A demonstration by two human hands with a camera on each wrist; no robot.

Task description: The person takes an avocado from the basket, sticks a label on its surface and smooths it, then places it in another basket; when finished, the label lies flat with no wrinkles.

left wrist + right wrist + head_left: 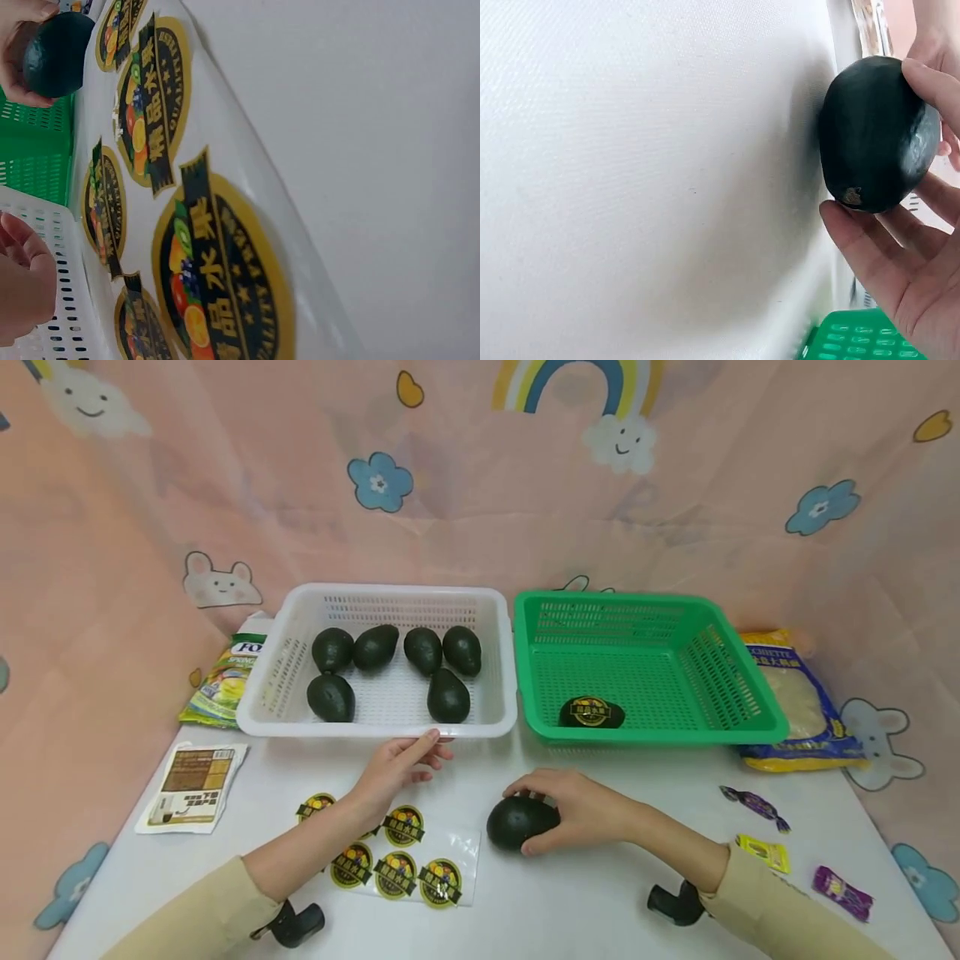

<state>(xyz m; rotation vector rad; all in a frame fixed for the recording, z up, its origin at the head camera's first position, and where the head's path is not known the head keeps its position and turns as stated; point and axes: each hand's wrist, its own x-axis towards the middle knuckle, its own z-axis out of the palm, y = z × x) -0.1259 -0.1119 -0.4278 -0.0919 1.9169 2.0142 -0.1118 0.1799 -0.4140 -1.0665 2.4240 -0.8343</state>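
My right hand [581,810] grips a dark green avocado [517,824] on the white table, thumb and fingers around its sides. In the right wrist view the avocado [877,135] shows its stem scar, with fingertips [840,217] at that end. My left hand [397,768] hovers at the front rim of the white basket [375,731], its fingers loosely bent and nothing in them. Below the left forearm lies a sheet of round black-and-gold stickers [395,874], seen large in the left wrist view [225,277]. Several avocados [448,697] without visible stickers lie in the white basket.
A green basket [652,737] stands to the right, holding one avocado [592,712] with a sticker. Bagged goods [802,702] and small wrapped candies [757,806] lie at the right. A green packet [228,681] and a white-brown pouch [193,787] are at the left.
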